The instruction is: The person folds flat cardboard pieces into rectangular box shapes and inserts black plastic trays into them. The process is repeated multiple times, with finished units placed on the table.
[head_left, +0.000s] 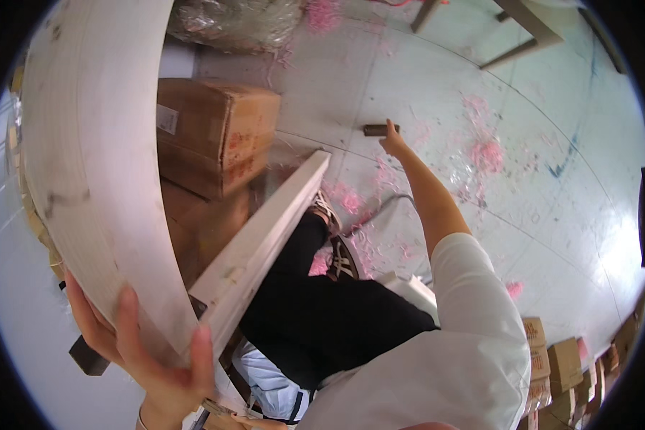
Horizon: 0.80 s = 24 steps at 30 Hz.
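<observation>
My right arm stretches out over the floor, and my right hand [392,142] is closed around a small dark brown rectangular block [374,130]. One finger or the thumb shows above the block; its exact kind is not clear. At the lower left, my left hand [154,358] lies spread against the end of a long pale wooden board [115,179]. Its fingers are apart, with one along the far edge and the thumb near the corner where a white beam [265,229] meets the board.
A brown cardboard box [218,132] sits beside the board. Clear plastic wrapping [236,21] lies at the top. Pink shreds [487,154] litter the grey floor [423,72]. Chair-like legs [527,43] stand at the top right, stacked cartons [566,365] at the lower right.
</observation>
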Tool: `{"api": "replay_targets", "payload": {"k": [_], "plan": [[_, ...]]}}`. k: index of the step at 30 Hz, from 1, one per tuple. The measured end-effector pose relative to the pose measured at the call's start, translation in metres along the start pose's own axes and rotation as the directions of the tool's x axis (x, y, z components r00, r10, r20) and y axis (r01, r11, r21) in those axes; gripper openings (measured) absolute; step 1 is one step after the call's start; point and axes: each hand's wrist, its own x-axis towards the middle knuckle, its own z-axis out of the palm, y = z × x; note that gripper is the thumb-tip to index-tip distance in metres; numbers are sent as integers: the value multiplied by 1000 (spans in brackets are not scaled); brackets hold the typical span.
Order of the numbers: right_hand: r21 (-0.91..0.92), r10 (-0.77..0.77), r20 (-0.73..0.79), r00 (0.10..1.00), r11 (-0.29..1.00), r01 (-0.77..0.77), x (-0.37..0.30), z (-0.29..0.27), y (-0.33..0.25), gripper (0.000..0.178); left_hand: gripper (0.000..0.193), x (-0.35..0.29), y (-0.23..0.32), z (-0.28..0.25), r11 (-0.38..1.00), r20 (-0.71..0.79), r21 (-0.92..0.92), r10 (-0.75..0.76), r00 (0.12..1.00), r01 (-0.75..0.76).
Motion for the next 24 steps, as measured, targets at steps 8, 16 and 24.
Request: {"api": "replay_targets", "payload": {"k": [8, 16, 24], "plan": [[-263, 80, 89, 993, 963, -54, 18, 36, 31, 45, 80, -18, 4, -9, 991, 98, 110, -89, 991, 78], [-332, 32, 37, 999, 943, -17, -6, 2, 30, 74, 83, -16, 3, -8, 988, 94, 75, -140, 986, 133], [-307, -13, 174, 985, 949, 67, 36, 22, 59, 60, 71, -28, 5, -3, 980, -16, 29, -198, 980, 199]]}}
